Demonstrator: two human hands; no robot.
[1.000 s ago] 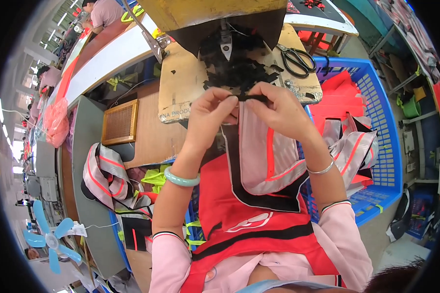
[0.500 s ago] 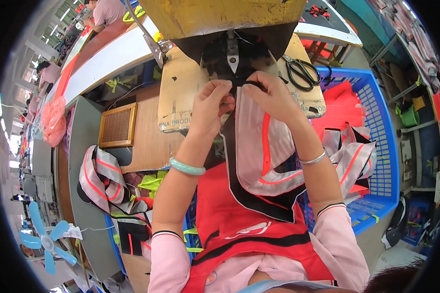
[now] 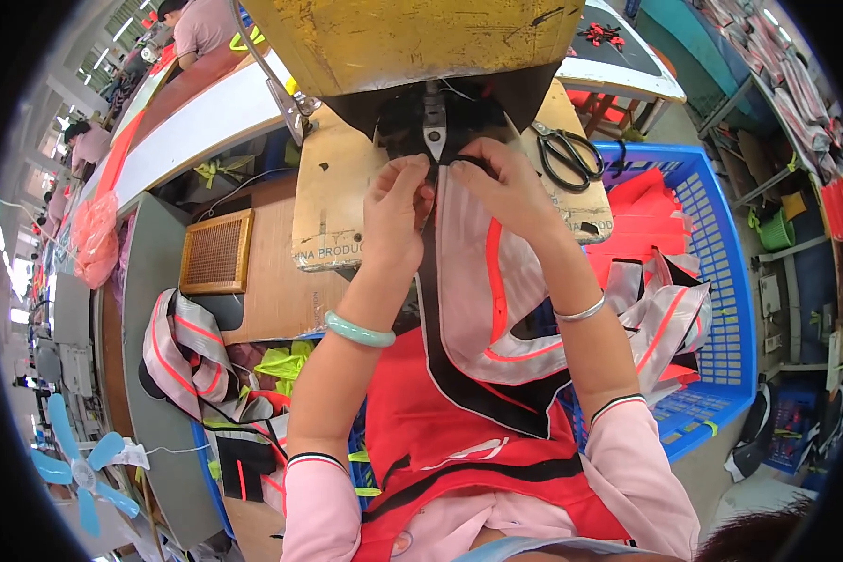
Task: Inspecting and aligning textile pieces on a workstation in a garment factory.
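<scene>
Both of my hands are raised at the sewing machine point(image 3: 435, 126), close to its pointed metal foot. My left hand point(image 3: 398, 201) is closed in a pinch at the left of a long fabric strip point(image 3: 461, 253), at its black upper edge. From the right, my right hand point(image 3: 515, 187) pinches the top of the same strip, thumb on the pale face. Silvery pink with a bright orange-red line and black edging, the strip hangs over my lap and curves right toward a basket. My fingertips partly hide what lies under the foot.
Black-handled scissors point(image 3: 569, 157) lie on the machine's worn bed point(image 3: 332, 201), right of the foot. A blue plastic basket point(image 3: 735, 300) at the right holds red and silvery pieces. More striped pieces point(image 3: 189, 351) are heaped at the left, near a blue fan point(image 3: 84, 473).
Relative to the machine, both hands have moved slightly closer to the foot with the fabric strip. Both pinches stay closed. The whole view has shifted a little.
</scene>
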